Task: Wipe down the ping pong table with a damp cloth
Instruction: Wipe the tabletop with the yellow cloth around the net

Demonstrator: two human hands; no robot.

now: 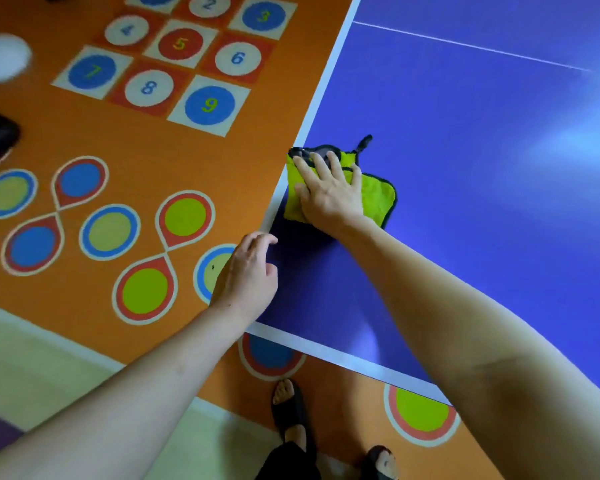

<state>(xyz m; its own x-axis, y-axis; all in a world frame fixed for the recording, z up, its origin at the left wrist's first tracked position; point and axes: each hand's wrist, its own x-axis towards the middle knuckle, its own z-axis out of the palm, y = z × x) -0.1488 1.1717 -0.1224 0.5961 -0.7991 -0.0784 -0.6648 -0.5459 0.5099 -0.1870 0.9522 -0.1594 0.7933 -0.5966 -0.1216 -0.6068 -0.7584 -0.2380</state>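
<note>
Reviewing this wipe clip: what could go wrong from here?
The cloth lies right at the table's white side line, under the flat right hand; another push outward might slide it off. The left hand hovers by the corner with fingers loosely curled, gripping nothing, so it gives little bracing if the person leans further.

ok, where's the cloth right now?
Head view: the green cloth lies on the blue table against its left white edge line, pressed flat under the right hand.
</note>
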